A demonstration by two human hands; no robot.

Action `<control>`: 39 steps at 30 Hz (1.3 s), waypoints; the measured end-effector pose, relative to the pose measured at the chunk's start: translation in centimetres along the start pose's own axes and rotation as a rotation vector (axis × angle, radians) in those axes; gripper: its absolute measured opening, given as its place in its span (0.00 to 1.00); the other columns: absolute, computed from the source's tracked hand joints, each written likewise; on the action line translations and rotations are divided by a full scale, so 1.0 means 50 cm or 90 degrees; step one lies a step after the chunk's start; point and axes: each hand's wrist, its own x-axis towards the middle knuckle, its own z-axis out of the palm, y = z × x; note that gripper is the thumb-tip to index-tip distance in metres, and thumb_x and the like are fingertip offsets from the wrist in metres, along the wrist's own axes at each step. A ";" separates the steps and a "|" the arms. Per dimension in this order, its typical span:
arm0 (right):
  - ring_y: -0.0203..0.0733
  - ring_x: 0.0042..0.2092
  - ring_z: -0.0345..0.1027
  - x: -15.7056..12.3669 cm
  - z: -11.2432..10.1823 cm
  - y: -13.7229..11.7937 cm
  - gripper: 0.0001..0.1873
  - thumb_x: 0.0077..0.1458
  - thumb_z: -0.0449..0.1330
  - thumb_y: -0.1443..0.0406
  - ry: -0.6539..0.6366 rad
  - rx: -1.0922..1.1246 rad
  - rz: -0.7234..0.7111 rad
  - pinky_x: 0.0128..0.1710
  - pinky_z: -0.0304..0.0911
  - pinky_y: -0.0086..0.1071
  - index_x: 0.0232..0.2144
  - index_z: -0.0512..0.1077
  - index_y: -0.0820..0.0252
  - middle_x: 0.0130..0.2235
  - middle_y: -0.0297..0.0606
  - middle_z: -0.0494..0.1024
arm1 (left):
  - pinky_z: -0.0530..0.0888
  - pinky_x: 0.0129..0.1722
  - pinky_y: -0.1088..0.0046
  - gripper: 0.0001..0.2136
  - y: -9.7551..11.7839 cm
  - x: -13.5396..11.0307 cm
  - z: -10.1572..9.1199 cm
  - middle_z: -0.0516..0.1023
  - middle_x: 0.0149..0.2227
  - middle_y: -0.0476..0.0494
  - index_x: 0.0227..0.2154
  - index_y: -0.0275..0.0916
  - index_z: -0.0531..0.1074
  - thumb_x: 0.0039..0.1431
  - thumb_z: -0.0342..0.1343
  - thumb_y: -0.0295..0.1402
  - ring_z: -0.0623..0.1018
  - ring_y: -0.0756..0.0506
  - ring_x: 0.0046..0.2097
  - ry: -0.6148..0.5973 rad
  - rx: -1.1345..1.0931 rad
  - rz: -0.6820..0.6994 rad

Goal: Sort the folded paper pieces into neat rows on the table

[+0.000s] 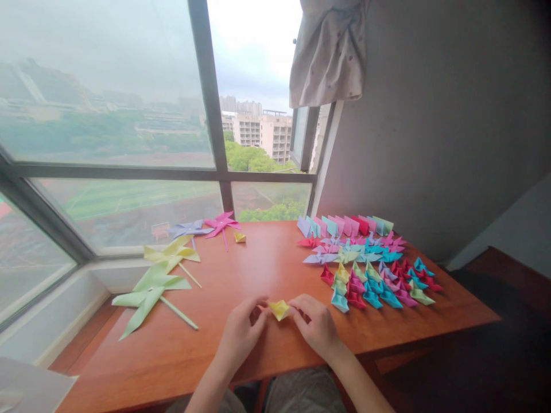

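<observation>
folded yellow paper [279, 310] is held between left hand [242, 324] and right hand [317, 324].

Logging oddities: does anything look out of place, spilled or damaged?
Perhaps one small yellow folded-paper piece beside the pink paper pinwheel: it sits apart from the multicoloured folded-paper shapes at right. No spill or damage shows.

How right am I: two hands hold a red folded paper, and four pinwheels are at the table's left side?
Not quite: the folded paper is yellow, not red, as the head view shows. The left hand and right hand do hold it, and the four pinwheels are at the left side of the table.
</observation>
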 end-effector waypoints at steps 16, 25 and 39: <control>0.49 0.41 0.75 -0.150 -0.382 0.160 0.19 0.60 0.53 0.54 0.378 -0.431 0.145 0.42 0.68 0.38 0.40 0.78 0.60 0.42 0.46 0.81 | 0.73 0.33 0.71 0.11 0.013 -0.003 -0.011 0.80 0.32 0.44 0.37 0.40 0.77 0.61 0.51 0.38 0.78 0.45 0.32 -0.043 0.043 0.028; 0.52 0.35 0.74 -0.280 -0.542 0.348 0.22 0.55 0.51 0.56 0.461 -0.612 0.301 0.31 0.63 0.39 0.37 0.79 0.64 0.35 0.48 0.81 | 0.74 0.33 0.71 0.12 0.005 0.003 -0.011 0.80 0.32 0.44 0.37 0.41 0.77 0.61 0.51 0.39 0.78 0.44 0.33 -0.050 0.051 0.042; 0.51 0.35 0.74 -0.275 -0.513 0.447 0.22 0.55 0.50 0.55 0.355 -0.557 0.358 0.31 0.61 0.38 0.38 0.79 0.59 0.39 0.48 0.81 | 0.74 0.34 0.69 0.11 -0.001 0.005 -0.010 0.81 0.34 0.43 0.37 0.42 0.77 0.61 0.50 0.39 0.78 0.43 0.34 -0.047 0.073 0.047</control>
